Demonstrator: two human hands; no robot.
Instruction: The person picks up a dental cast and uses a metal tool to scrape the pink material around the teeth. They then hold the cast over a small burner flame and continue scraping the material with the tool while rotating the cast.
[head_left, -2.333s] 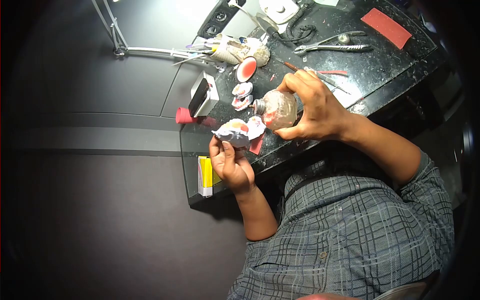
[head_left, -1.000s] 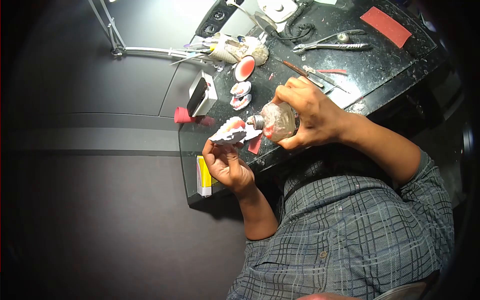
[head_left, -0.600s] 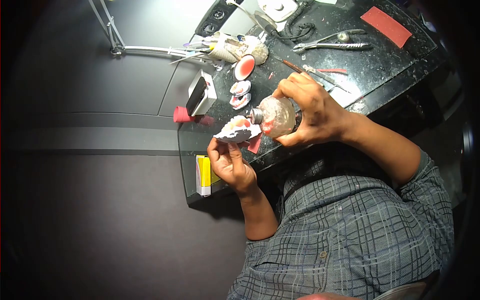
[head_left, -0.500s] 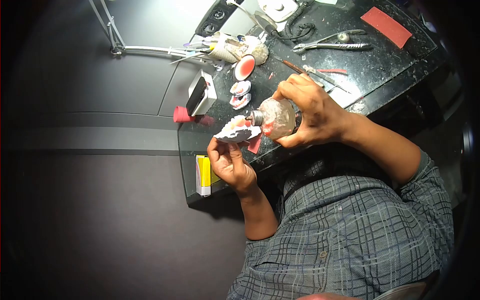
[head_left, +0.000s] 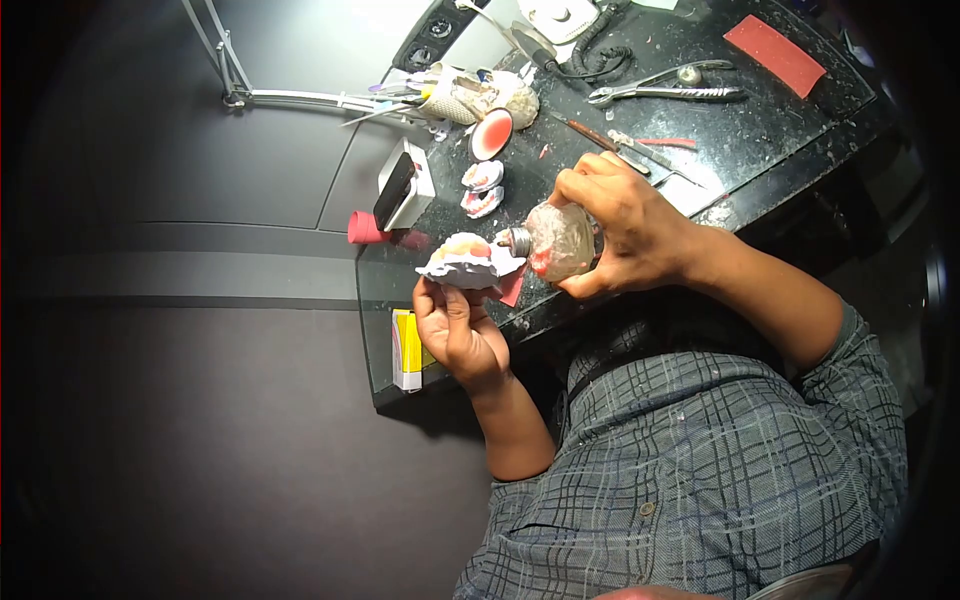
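1. White and plaster-like, with orange-pink patches on top, the dental cast (head_left: 462, 265) sits in the left hand (head_left: 465, 335), raised off the worktop (head_left: 780, 140). From my distant seat I see its grip pinched narrow on the base: thumb on the near face, fingers mostly hidden below.
2. I judge the cast stiff, fairly light and brittle, its ragged rim likely to chip. I would take it by the thick base, clear of the coloured top, which looks like wax and may mark or soften.
3. The right hand (head_left: 635, 225) has its grip spread wide around a rounded glass bottle (head_left: 562, 242), fingers over the upper side and thumb beneath. The bottle lies tipped on its side, its metal neck (head_left: 519, 241) pointing towards the cast. I cannot tell whether the two touch, nor whether there is a flame.
4. That bottle seems the heavier piece, hard and perhaps slick under its pale, red-streaked crust. I would hold it round the belly, away from the neck.
5. Beyond the hands I see a small pair of casts (head_left: 482, 190) beside a round red-filled dish (head_left: 492, 135). Pliers (head_left: 665, 94) and a red sheet (head_left: 775, 55) lie farther off, and a yellow box (head_left: 407, 350) stands near the left hand.
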